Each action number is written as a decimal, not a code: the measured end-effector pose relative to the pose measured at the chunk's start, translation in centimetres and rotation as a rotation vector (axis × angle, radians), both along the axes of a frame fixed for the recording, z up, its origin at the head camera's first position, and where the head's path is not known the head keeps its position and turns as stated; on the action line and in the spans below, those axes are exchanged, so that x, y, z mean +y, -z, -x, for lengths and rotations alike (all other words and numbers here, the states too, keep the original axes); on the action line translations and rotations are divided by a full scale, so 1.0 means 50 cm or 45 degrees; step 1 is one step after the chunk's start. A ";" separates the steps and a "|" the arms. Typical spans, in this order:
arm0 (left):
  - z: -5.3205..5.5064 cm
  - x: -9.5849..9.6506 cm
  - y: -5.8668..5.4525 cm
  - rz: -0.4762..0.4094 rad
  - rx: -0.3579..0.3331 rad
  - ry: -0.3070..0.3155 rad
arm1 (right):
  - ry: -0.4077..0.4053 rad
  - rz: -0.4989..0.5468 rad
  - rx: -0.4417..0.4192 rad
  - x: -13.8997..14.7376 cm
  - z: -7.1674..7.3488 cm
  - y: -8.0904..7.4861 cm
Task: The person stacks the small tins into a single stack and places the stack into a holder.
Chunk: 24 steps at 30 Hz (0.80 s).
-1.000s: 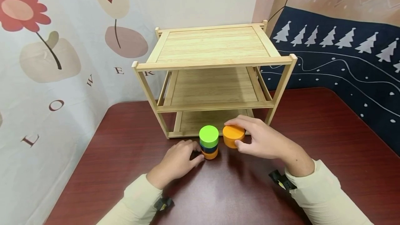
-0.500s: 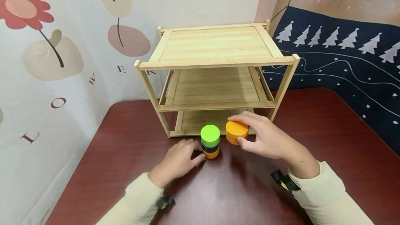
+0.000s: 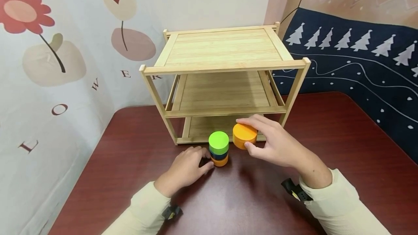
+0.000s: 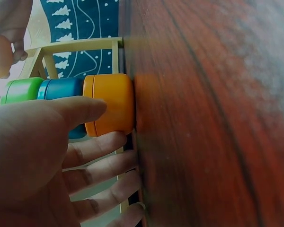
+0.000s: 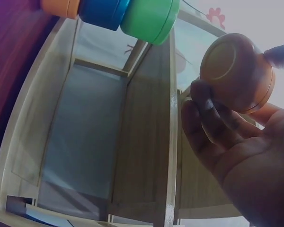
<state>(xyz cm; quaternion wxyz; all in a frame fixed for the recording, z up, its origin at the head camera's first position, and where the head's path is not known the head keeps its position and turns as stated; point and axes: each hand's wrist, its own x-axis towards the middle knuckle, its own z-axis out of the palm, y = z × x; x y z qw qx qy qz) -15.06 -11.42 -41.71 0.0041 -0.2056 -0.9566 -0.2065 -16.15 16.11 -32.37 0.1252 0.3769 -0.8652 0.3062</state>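
Observation:
Three round lidded tins stand stacked in front of the shelf: a green tin (image 3: pixel 218 141) on top, a dark blue tin (image 4: pixel 61 88) in the middle and an orange tin (image 4: pixel 114 101) at the bottom on the tabletop. My left hand (image 3: pixel 185 168) is low beside the stack, its thumb and index finger holding the bottom orange tin from either side. To the right of the green tin, my right hand (image 3: pixel 277 143) grips another orange tin (image 3: pixel 244 136) in the air between thumb and fingers. The right wrist view shows this tin's underside.
A three-tier wooden shelf (image 3: pixel 225 111) stands right behind the stack. The dark red table (image 3: pixel 130 133) reaches to a flower-printed cloth (image 3: pixel 75 93) on the left and a dark tree-printed cloth (image 3: pixel 343 68) at the back right.
My right hand has lifted its orange tin slightly higher, still beside the green tin. The left hand and the stack stay put, while the head view shifts a little.

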 end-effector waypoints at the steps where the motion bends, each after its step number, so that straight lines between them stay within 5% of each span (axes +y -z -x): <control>1: 0.000 0.000 0.000 -0.004 0.002 0.000 | -0.004 0.000 0.001 -0.002 0.000 0.000; 24: -0.001 -0.004 -0.001 -0.022 0.009 0.024 | -0.007 -0.042 0.014 -0.050 0.018 0.001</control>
